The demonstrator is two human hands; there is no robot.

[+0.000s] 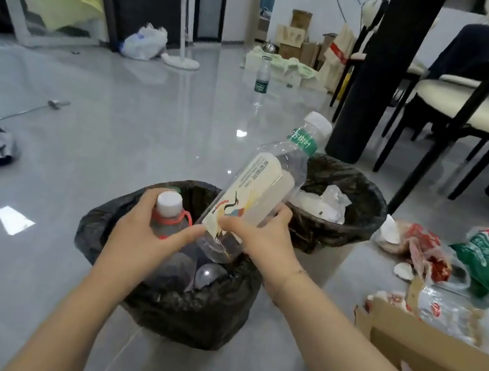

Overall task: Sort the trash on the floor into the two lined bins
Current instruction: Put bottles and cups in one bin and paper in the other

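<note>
Grey tiled floor (pixel 116 131): two black-lined bins, near (pixel 170 309) and far (pixel 360 198). Bottles: three. Left hand (pixel 144 233) grips a small red-labelled bottle (pixel 168 214); right hand (pixel 260 236) grips a tilted cream-labelled bottle (pixel 262 188), both above the near bin. Third bottle (pixel 263 75) stands far off.

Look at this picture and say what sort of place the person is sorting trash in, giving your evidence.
Most likely a room in a home, perhaps a dining area. A cushioned chair stands at a dark table leg, a standing fan is on the glossy tiled floor, and cardboard boxes are stacked by the far wall.
</note>
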